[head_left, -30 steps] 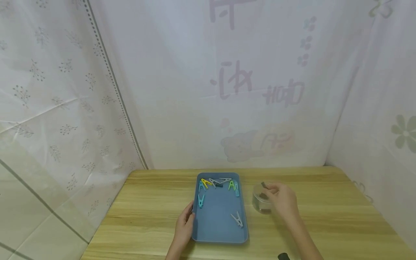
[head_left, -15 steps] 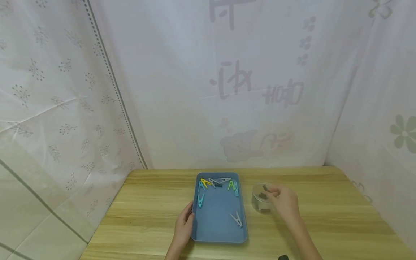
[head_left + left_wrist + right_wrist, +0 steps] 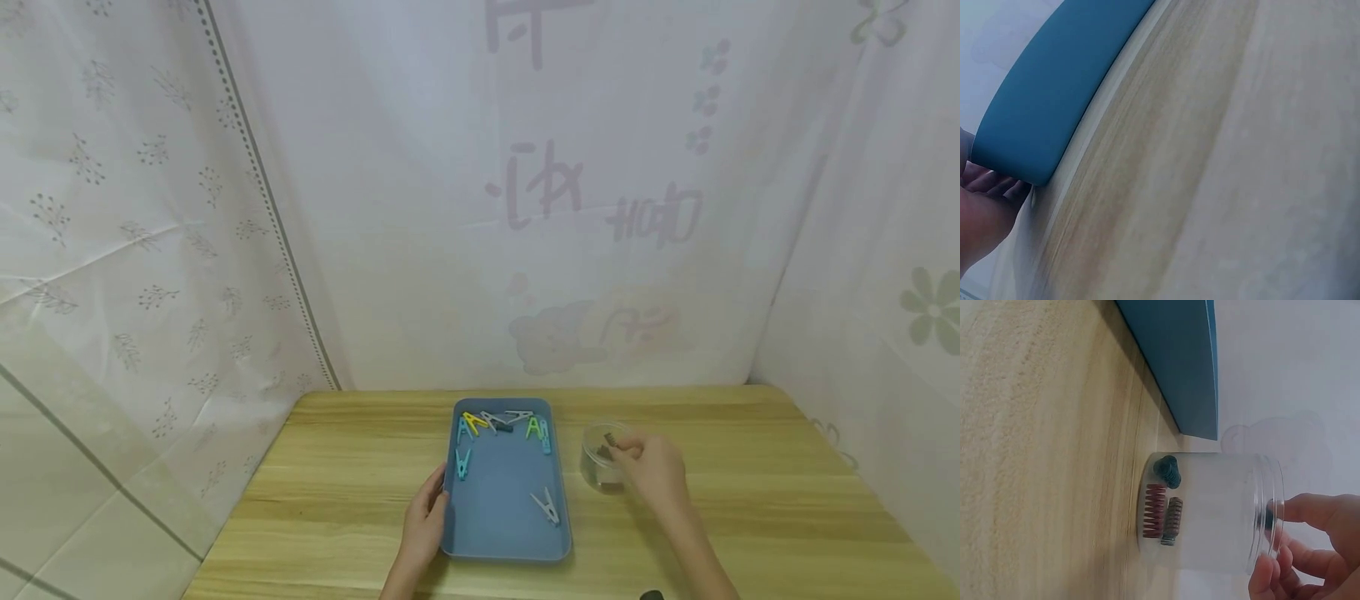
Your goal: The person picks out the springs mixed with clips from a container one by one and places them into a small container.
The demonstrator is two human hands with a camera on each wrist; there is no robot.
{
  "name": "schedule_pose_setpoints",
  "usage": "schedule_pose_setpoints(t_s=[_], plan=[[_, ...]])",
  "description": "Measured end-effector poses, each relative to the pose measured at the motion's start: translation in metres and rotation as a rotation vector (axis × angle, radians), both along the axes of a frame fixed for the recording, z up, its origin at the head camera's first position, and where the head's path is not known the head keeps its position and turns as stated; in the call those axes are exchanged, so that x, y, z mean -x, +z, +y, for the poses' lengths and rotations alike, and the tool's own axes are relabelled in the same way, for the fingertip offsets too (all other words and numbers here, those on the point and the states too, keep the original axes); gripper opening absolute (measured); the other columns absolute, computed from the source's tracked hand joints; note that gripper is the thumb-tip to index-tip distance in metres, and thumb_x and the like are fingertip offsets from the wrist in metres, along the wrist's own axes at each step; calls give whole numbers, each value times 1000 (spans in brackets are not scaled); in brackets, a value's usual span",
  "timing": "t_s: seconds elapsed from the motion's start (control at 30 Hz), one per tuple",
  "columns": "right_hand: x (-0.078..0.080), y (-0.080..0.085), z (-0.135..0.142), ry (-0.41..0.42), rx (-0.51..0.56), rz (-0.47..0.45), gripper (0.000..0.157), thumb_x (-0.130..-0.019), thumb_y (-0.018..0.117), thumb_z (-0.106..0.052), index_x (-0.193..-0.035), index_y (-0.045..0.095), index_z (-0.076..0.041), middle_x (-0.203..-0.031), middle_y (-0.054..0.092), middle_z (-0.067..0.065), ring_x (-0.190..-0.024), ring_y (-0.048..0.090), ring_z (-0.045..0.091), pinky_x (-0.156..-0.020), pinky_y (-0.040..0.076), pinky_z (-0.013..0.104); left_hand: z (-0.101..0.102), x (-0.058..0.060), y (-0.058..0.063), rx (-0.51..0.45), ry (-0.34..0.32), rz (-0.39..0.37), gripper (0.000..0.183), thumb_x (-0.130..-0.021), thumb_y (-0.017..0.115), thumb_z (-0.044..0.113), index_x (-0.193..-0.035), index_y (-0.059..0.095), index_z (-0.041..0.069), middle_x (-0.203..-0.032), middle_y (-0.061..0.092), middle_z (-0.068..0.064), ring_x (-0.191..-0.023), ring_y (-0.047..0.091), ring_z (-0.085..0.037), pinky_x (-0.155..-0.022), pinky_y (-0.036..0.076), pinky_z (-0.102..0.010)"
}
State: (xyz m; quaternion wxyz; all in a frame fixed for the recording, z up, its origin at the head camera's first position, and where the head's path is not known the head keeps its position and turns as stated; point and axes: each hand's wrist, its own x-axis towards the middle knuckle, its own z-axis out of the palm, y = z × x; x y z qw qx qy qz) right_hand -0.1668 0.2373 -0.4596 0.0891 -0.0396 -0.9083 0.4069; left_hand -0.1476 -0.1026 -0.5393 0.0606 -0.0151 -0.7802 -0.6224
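Between thumb and fingers my right hand (image 3: 654, 473) pinches a small dark spring (image 3: 611, 440) at the mouth of a clear round jar (image 3: 1216, 512). In the right wrist view, a red spring (image 3: 1154, 511), a brownish spring (image 3: 1173, 519) and a dark green coiled piece (image 3: 1167, 472) lie at the jar's bottom. My left hand (image 3: 424, 523) grips the left side of a blue tray (image 3: 506, 521), fingers tucked at its lower edge in the left wrist view. Several plastic clothespins lie in the tray, among them a yellow one (image 3: 476, 422) and a grey one (image 3: 547, 507).
The tray and jar stand side by side on a wood-grain table (image 3: 337, 475), the jar to the right. A black rounded object (image 3: 652, 595) shows at the bottom edge. Pale patterned curtains (image 3: 420, 208) hang behind the table and along both sides.
My right hand has dropped slightly, bringing the dark spring a little lower at the jar's mouth. The left hand, the tray and the clothespins stay as they were.
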Motion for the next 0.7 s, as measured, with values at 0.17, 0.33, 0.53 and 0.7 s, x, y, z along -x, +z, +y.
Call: schedule_pose_setpoints(t_s=[0.17,0.33,0.53,0.7], plan=[[0,-2,-2,-13,-2,-22,25,-95,72,-9,-106,74,13,-62,60,5,-46,38,11,-40,32,18,0,1,-1,5,-2,-3,45,-106,48,-4,-150,47,-14,-153,49,-36,-143,48,-51,-115,45,-57],[0,0,-4,-12,-19,-36,25,-96,71,-10,-106,74,13,-56,49,-1,-46,38,10,-40,32,18,0,0,-1,2,0,1,45,-106,49,-3,-150,47,-14,-153,49,-35,-143,48,-50,-115,45,-57],[0,-1,-4,-13,-39,-24,27,-98,70,-12,-109,74,12,-56,52,1,-44,41,10,-39,34,19,0,0,-1,6,0,-3,46,-106,48,-4,-150,47,-14,-153,49,-36,-143,48,-51,-115,45,-58],[-2,2,-4,-16,-50,9,26,-98,68,-13,-110,75,10,-87,74,25,-50,51,13,-42,41,22,0,-1,-1,8,3,-2,45,-106,48,-4,-150,47,-13,-152,50,-36,-143,49,-51,-115,46,-58]])
